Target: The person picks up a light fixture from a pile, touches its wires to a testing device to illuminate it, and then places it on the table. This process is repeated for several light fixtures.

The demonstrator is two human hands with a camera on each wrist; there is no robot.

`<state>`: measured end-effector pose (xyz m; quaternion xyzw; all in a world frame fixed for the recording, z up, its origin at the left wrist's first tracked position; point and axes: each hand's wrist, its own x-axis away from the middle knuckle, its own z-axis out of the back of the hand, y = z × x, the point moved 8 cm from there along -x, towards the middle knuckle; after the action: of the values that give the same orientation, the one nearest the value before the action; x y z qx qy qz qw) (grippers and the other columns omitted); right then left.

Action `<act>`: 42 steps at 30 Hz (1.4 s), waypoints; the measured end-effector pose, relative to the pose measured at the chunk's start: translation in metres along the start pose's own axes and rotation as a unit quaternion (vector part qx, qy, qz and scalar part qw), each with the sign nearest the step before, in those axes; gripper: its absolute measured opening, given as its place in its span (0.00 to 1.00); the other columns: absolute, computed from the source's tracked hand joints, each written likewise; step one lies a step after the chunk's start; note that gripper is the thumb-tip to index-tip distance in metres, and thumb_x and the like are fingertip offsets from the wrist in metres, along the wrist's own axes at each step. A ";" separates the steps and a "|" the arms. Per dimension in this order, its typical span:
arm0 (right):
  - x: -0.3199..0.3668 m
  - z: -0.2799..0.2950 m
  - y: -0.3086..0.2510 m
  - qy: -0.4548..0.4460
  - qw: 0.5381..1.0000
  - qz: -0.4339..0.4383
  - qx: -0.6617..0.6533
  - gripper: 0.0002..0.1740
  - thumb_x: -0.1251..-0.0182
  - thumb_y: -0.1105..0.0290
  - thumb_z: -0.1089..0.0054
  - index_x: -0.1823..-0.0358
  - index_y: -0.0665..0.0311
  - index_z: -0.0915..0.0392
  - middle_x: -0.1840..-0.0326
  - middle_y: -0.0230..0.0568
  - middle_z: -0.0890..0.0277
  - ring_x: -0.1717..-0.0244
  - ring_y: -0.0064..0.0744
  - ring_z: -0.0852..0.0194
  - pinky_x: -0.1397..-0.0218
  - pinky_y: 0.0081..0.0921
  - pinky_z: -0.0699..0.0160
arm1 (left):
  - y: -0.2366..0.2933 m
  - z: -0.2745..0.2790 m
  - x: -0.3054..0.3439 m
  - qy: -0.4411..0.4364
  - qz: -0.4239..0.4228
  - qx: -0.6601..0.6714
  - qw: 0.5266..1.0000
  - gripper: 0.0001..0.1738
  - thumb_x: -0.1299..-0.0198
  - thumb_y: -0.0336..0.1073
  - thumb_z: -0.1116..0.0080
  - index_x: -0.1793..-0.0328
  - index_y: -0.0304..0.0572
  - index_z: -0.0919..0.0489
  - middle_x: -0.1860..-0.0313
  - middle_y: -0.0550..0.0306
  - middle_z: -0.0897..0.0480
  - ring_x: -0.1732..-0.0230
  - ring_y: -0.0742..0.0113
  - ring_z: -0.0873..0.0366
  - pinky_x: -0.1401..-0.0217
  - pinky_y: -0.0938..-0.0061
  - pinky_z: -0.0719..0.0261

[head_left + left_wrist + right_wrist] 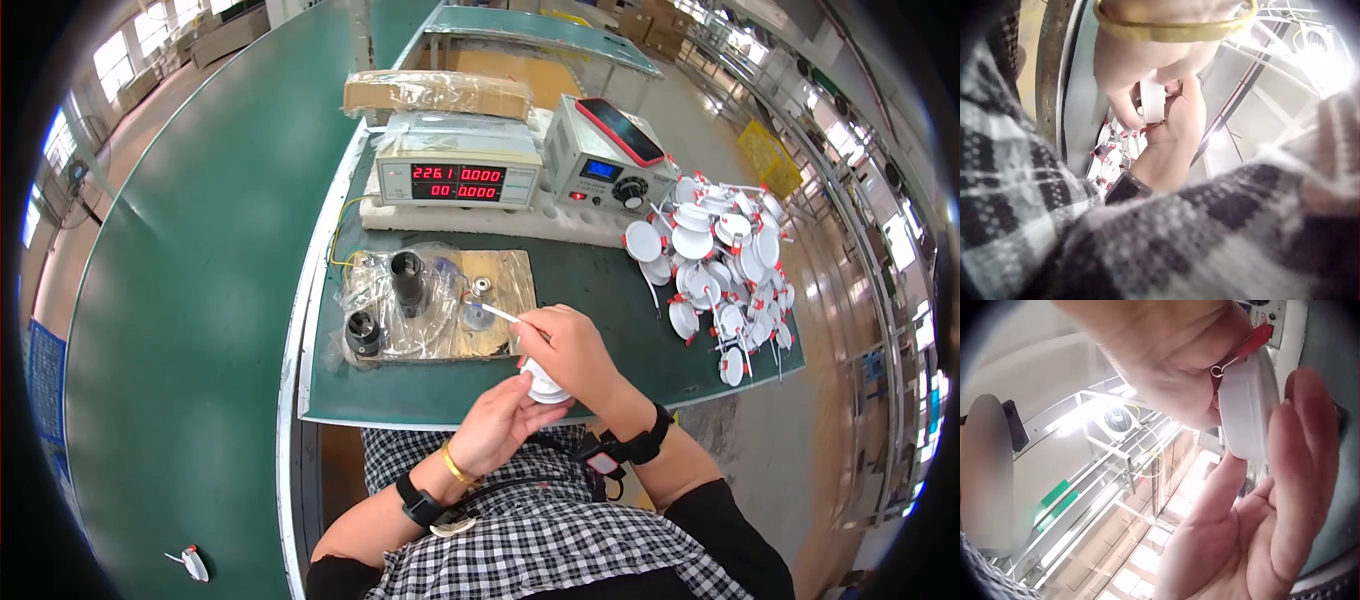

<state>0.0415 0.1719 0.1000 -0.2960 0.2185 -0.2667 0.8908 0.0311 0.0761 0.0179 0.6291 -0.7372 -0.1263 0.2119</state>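
A small round white downlight (545, 388) is held in my left hand (492, 428), near the table's front edge. In the right wrist view, its white rim (1244, 415) sits between the left thumb and fingers, with a red spring clip (1254, 342) at its side. My right hand (572, 350) is just above the lamp and pinches its white cable (500, 313). The cable's tip points left, over a round metal piece (478, 316) on a wooden board (515, 280). The right palm hides part of the lamp.
Two black cylindrical sockets (407, 280) stand on clear plastic at the left of the board. Behind are a meter with red digits (458, 180) and a grey power unit (600, 160). A heap of white downlights (715, 260) lies right; another downlight (193, 564) lies far left.
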 end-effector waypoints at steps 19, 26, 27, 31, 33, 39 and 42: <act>-0.059 -0.015 0.041 -0.196 0.956 -0.117 0.182 0.13 0.48 0.64 0.49 0.72 0.62 0.17 0.69 0.49 0.20 0.63 0.51 0.21 0.58 0.43 0.22 | 0.001 0.008 -0.044 0.020 0.014 0.055 0.998 0.23 0.25 0.46 0.63 0.30 0.44 0.36 0.34 0.59 0.29 0.35 0.66 0.30 0.34 0.66 0.32; -0.058 -0.019 0.049 -0.188 0.958 -0.108 0.187 0.13 0.48 0.63 0.49 0.70 0.61 0.17 0.69 0.48 0.20 0.63 0.52 0.21 0.59 0.44 0.22 | 0.005 0.003 -0.044 0.003 0.004 0.049 0.999 0.25 0.25 0.47 0.63 0.30 0.41 0.37 0.33 0.55 0.29 0.33 0.65 0.32 0.30 0.66 0.34; -0.058 -0.020 0.050 -0.178 0.961 -0.102 0.188 0.13 0.48 0.64 0.49 0.71 0.62 0.17 0.69 0.49 0.20 0.63 0.52 0.21 0.59 0.44 0.22 | 0.006 0.003 -0.044 -0.001 -0.003 0.053 0.999 0.25 0.26 0.46 0.63 0.30 0.39 0.37 0.34 0.53 0.29 0.33 0.63 0.31 0.30 0.66 0.33; -0.049 -0.019 0.045 -0.177 0.966 -0.069 0.175 0.13 0.43 0.63 0.48 0.67 0.62 0.17 0.68 0.51 0.20 0.62 0.50 0.21 0.58 0.42 0.23 | -0.009 0.019 -0.047 -0.009 0.023 0.075 0.997 0.25 0.26 0.44 0.63 0.32 0.31 0.38 0.36 0.42 0.29 0.35 0.56 0.29 0.30 0.65 0.32; -0.034 -0.007 0.025 -0.121 0.991 -0.014 0.048 0.13 0.39 0.64 0.47 0.61 0.63 0.18 0.67 0.49 0.21 0.62 0.45 0.22 0.57 0.37 0.24 | 0.005 0.019 -0.030 0.048 -0.027 0.018 0.998 0.24 0.26 0.40 0.62 0.34 0.26 0.37 0.39 0.38 0.27 0.38 0.51 0.26 0.33 0.63 0.28; 0.032 0.041 0.086 0.015 0.998 -0.028 -0.049 0.13 0.35 0.69 0.46 0.51 0.64 0.22 0.58 0.44 0.27 0.55 0.45 0.26 0.52 0.33 0.26 | 0.068 0.059 0.093 0.218 -0.191 -0.058 0.955 0.22 0.28 0.40 0.58 0.34 0.34 0.34 0.40 0.45 0.25 0.44 0.55 0.23 0.40 0.65 0.24; 0.056 0.077 0.141 0.160 0.966 -0.039 0.200 0.11 0.38 0.73 0.46 0.55 0.63 0.22 0.60 0.42 0.28 0.56 0.44 0.28 0.54 0.36 0.25 | 0.096 0.122 0.190 0.297 -0.403 0.074 0.863 0.21 0.28 0.42 0.57 0.36 0.36 0.32 0.44 0.48 0.23 0.49 0.59 0.21 0.45 0.70 0.21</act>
<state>0.1746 0.2657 0.0522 -0.0737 0.2888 -0.3834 0.8742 -0.1329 -0.1030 -0.0168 0.8927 -0.3291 0.0473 0.3043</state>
